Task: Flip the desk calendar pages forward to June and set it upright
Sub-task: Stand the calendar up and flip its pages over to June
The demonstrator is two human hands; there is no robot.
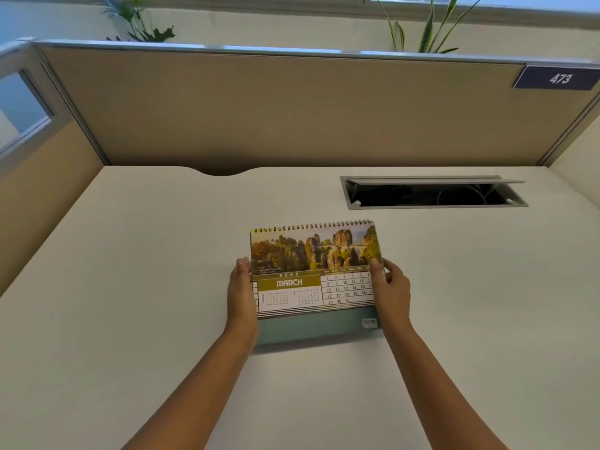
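Bright, even daylight from the windows [487, 0] above, soft shadows, slight overall blur, wide-angle bending at edges.

Single view, from a head-worn wide-angle camera. The camera sits above the near edge of the table [130, 287] and looks forward and steeply down, so the tabletop fills the lower two thirds of the frame. Both forearms enter from the bottom edge and converge toward the centre, where the left hand [241, 289] and the right hand [391, 287] meet the desk calendar [313, 267] at close range, roughly arm's reach. The partition wall [292, 108] closes the far side; plants [425, 27] and a window strip lie at the top margin. Straight edges bow outward near the corners, a sign of lens distortion. No second view is available for overlap.
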